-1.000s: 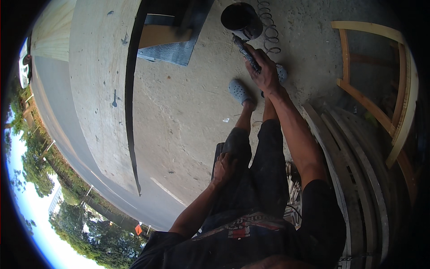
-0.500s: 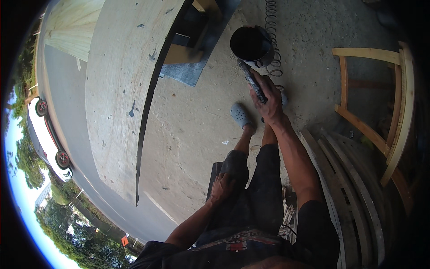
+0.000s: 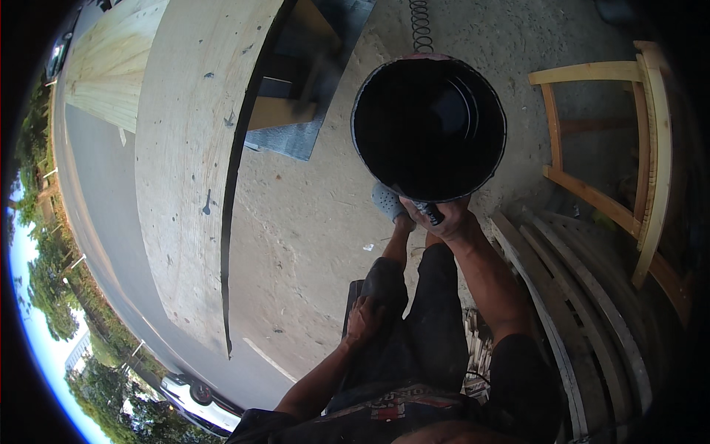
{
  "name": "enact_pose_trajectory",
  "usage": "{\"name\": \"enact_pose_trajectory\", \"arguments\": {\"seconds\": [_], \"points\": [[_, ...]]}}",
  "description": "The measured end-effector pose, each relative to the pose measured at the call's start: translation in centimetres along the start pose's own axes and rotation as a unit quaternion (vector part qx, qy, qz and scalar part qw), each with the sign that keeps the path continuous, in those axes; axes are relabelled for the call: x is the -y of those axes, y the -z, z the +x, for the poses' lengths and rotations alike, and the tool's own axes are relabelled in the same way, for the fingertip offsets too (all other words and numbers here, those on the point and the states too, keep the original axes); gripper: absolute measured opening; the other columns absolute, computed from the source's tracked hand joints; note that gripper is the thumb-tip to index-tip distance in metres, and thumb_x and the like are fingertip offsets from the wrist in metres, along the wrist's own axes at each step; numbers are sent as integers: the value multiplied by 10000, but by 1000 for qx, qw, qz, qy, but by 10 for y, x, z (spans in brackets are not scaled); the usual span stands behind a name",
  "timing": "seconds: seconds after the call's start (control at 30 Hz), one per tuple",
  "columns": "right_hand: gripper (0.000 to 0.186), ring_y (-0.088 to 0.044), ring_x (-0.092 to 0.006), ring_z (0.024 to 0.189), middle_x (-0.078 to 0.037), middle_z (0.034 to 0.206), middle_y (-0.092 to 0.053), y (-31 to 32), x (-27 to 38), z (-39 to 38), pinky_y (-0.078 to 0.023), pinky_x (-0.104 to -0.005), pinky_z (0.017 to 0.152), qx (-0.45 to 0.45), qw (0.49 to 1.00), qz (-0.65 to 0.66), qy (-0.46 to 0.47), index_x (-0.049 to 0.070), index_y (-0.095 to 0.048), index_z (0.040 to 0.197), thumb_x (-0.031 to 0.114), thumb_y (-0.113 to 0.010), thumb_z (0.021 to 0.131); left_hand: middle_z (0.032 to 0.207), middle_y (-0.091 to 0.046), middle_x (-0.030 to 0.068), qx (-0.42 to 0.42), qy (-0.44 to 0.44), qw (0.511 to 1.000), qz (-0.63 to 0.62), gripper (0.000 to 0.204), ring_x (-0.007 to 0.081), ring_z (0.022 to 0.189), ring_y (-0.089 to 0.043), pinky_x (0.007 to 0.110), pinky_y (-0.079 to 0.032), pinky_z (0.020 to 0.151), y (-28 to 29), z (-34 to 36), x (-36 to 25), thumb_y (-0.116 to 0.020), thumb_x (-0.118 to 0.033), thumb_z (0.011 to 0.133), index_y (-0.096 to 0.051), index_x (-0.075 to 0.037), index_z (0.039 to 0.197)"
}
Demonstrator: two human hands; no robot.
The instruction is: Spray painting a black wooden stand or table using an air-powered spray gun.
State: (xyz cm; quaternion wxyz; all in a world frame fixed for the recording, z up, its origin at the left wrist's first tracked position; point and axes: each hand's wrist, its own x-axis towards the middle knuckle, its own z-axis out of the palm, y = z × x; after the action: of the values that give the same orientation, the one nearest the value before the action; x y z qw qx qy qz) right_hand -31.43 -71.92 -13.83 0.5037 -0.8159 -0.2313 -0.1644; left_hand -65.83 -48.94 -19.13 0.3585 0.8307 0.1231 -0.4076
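My right hand (image 3: 447, 222) is closed around a dark, smeared handle (image 3: 429, 213) at the near rim of a round black open container (image 3: 414, 118). Its inside is very dark, with shiny curved streaks on the right wall; whether it holds liquid I cannot tell. The container is raised in front of me and hides part of the floor and my right foot. My left hand (image 3: 364, 320) lies on my left thigh, fingers spread, holding nothing.
Left stands a pale plywood board (image 3: 185, 148) with a black edge, wooden blocks and a grey-blue sheet (image 3: 285, 140) beyond it. A coiled hose (image 3: 420, 26) lies behind the container. At right are a wooden frame (image 3: 592, 72) and stacked boards (image 3: 547, 311). A road with cars runs far left.
My right hand has lifted the black container up toward me, so it looks much larger. The hand has drawn back closer. My left hand stays on the thigh.
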Motion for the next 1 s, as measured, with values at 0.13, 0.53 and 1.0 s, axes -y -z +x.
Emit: {"name": "enact_pose_trajectory", "arguments": {"seconds": [0.13,0.53,1.0], "points": [[287,-728,-258,1091,-68,1185,-739,1,-8,-20,-583,-395,983,7,989,-137,52,59,-731,1159,150,-795,895,1264,-616,296,10,13,1000,9,377,500,1188,-574,562,-471,1023,3,1,-3,-703,-266,949,-637,14,1192],[751,-767,-299,872,-182,1172,-671,-22,-21,5,-673,-359,685,-17,1000,24,-3,71,-496,1522,20,-772,826,1233,-633,279,11,2,1000,12,356,500,1162,-585,568,-486,996,8,3,-6,-695,-270,956,-635,-3,1182],[510,-703,-392,1018,-222,1174,-664,-51,-79,-43,-575,-438,859,60,981,-5,-182,37,-549,1474,47,-664,977,1250,-638,271,-4,-7,1000,18,370,500,1156,-593,567,-490,991,6,0,6,-700,-264,954,-645,-35,1240]]}}
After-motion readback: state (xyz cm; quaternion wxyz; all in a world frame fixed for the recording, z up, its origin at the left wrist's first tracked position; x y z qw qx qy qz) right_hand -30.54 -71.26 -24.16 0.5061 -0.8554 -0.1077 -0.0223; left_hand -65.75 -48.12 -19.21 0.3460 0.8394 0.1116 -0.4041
